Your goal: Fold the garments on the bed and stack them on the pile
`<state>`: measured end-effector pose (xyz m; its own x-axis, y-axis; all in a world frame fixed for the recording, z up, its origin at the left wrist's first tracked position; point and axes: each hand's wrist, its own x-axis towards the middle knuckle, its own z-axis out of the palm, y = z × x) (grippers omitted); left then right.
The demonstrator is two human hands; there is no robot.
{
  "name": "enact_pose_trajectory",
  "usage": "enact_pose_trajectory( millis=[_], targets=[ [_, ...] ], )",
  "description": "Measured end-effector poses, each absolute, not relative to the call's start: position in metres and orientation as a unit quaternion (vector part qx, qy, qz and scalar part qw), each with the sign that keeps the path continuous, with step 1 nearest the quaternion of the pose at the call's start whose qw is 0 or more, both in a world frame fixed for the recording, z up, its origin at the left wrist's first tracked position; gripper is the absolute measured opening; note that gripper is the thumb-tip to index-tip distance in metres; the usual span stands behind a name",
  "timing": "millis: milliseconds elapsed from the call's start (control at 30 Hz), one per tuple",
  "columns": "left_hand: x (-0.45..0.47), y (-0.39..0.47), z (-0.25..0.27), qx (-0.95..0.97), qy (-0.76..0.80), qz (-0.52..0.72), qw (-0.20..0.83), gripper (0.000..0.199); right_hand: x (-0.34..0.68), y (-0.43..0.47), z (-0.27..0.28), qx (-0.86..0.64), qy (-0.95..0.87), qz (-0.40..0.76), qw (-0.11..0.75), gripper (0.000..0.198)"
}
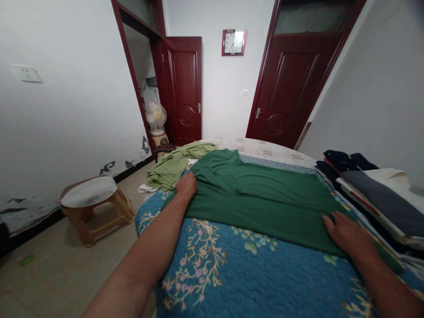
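Observation:
A dark green shirt (265, 190) lies spread sideways over a blue floral quilt (251, 274), with a few creases across its middle. At its left part, my left hand (187, 185) is closed on a bunched bit of the cloth. My right hand (349, 234) rests on the shirt near its right end, fingers stretched out and thumb apart from them. Beyond my left hand lies a crumpled light green garment (168, 170), partly covering something white.
Folded clothes (380, 194) are stacked at the right, beside my right hand. A stool (89, 194) stands on the floor at the left. Farther back are a fan (155, 115), an open door (183, 88) and a closed door (294, 84).

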<state>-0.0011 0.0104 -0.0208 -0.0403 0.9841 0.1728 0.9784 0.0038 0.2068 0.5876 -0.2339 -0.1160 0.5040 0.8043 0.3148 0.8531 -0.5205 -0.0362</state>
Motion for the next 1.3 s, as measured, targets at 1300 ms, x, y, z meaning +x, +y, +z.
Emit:
enact_pose_trajectory(
  millis=[1300],
  targets=[
    [0.015,-0.063,-0.047,0.842,0.535,0.062,-0.040,0.077,0.542,-0.242,-0.081,-0.880,-0.460,-0.097,0.063,0.068]
  ],
)
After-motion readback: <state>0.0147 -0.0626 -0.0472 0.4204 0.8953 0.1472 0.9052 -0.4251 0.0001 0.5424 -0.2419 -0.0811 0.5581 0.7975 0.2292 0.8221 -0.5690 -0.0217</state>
